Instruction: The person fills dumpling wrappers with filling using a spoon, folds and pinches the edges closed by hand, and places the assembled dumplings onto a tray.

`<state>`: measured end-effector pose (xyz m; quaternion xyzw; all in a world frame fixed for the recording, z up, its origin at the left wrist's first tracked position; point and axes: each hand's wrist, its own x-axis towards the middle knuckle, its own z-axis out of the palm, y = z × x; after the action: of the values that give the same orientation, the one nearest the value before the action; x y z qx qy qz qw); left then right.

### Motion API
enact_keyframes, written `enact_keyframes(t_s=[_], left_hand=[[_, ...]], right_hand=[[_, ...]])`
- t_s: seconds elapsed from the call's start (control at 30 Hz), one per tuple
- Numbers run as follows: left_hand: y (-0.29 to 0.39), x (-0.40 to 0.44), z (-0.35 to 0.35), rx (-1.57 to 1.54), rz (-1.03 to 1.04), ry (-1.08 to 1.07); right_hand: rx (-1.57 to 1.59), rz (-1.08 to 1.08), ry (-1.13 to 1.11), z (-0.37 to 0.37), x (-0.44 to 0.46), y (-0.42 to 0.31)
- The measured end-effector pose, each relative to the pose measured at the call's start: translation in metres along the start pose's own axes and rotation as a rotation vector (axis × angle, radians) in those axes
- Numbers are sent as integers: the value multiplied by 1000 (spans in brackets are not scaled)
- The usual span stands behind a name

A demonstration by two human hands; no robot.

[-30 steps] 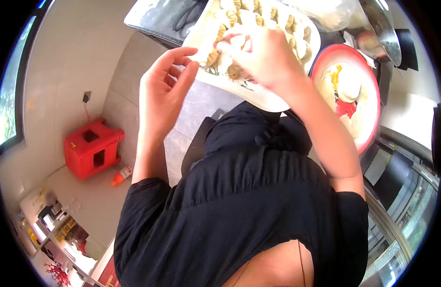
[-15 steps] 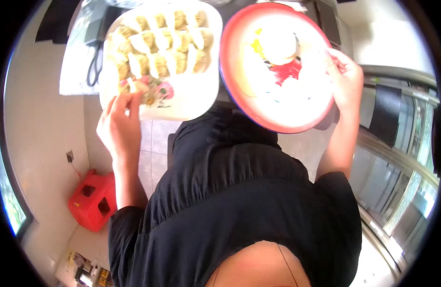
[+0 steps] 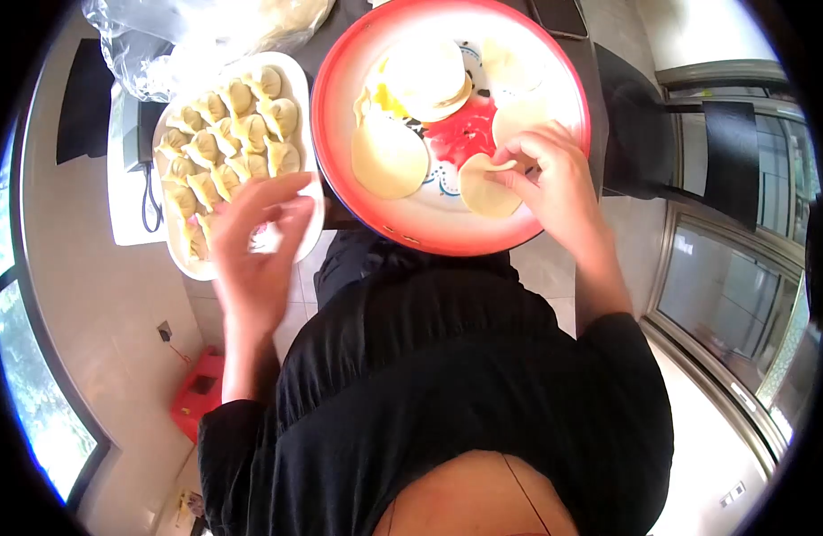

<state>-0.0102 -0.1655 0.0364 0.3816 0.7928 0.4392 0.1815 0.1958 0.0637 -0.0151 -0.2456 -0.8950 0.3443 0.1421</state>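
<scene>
My right hand (image 3: 554, 183) is over the right part of a red-rimmed enamel plate (image 3: 333, 147), thumb and fingers pinching the edge of a round dumpling wrapper (image 3: 488, 189). More wrappers lie on the plate: a stack (image 3: 426, 76) toward the back, and a single wrapper (image 3: 389, 163) at the left. Slightly blurred, my left hand (image 3: 258, 246) is raised above the near right part of a white tray (image 3: 297, 89), thumb and fingers apart with nothing seen between them. Rows of folded dumplings (image 3: 224, 134) sit on that tray; my left hand hides some of its near part.
A clear plastic bag (image 3: 206, 36) lies behind the tray. Left of the tray is a grey device with a cord loop (image 3: 150, 210). A dark phone-like object (image 3: 559, 16) rests at the back right. A red stool (image 3: 197, 393) stands on the floor at left.
My left hand has left a dumpling on the tray and moved rightward. My right hand has gone from the plate's right rim to a wrapper. The view has shifted.
</scene>
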Motion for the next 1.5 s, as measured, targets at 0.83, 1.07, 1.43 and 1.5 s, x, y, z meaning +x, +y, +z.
enact_keyframes(t_s=[0.83,1.07,1.43,1.5], left_hand=[[16,93,32,-1446,-581,-318],[24,141,52,-1504,-572,-354],[29,180,69,-1501,-583,-341],[31,181,67,-1494,-571,-364]], right_hand=[[-172,-494,86,-78,216,-11],[15,-471,225,-90,245,1],[39,-431,303,-76,231,22],[82,-438,280,-74,231,21]])
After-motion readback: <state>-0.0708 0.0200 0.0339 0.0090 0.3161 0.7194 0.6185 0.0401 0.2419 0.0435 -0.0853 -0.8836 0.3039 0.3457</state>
